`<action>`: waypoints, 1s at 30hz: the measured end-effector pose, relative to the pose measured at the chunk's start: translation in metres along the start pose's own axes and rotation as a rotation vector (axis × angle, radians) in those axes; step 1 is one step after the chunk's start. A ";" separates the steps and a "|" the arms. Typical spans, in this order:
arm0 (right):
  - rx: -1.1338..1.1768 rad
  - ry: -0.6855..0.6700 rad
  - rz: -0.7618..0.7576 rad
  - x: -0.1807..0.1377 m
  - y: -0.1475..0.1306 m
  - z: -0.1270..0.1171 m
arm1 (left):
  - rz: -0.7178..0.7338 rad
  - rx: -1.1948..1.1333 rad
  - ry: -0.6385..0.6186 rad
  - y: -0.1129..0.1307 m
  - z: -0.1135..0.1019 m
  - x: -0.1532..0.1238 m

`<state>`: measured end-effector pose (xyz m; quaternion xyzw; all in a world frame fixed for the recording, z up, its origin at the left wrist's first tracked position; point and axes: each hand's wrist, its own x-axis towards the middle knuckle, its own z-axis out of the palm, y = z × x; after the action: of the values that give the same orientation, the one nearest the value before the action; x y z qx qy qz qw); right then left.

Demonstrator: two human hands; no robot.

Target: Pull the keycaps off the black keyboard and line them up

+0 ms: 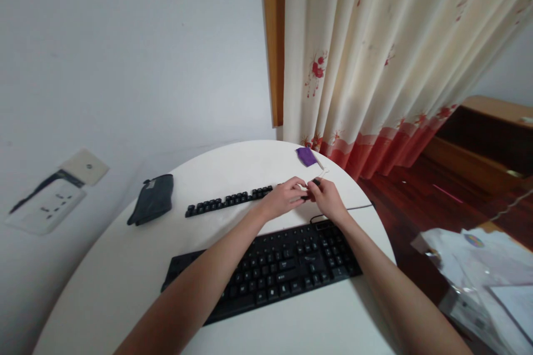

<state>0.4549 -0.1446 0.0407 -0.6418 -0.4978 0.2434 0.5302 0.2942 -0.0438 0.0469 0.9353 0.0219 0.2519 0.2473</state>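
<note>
Beyond the black keyboard, my two hands meet above the table. My right hand is closed, its thumb and fingers pinching a small black piece that looks like a keycap. My left hand is closed too, its fingertips pressed together at a dark bit beside the right fingers. What the left fingers hold is mostly hidden. A row of loose black keycaps stretches leftward from my left hand. My forearms cross over the keyboard and cover part of its keys, mostly on the left.
On the round white table lie a dark zip pouch at left and a purple cloth piece at the far edge. The keyboard's cable runs off to the right. Wall, curtain and plastic bags surround the table.
</note>
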 end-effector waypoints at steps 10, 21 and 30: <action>0.105 0.056 0.091 0.004 0.001 0.004 | -0.080 0.066 0.134 0.012 -0.007 0.008; 0.139 0.437 0.010 0.021 0.014 -0.024 | -0.495 0.312 0.206 -0.014 -0.018 0.029; 0.139 0.459 -0.050 0.023 0.019 -0.027 | -0.631 0.389 0.119 -0.021 0.024 0.036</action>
<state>0.4934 -0.1351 0.0371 -0.6297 -0.3623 0.1115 0.6781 0.3390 -0.0308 0.0356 0.8957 0.3709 0.2084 0.1290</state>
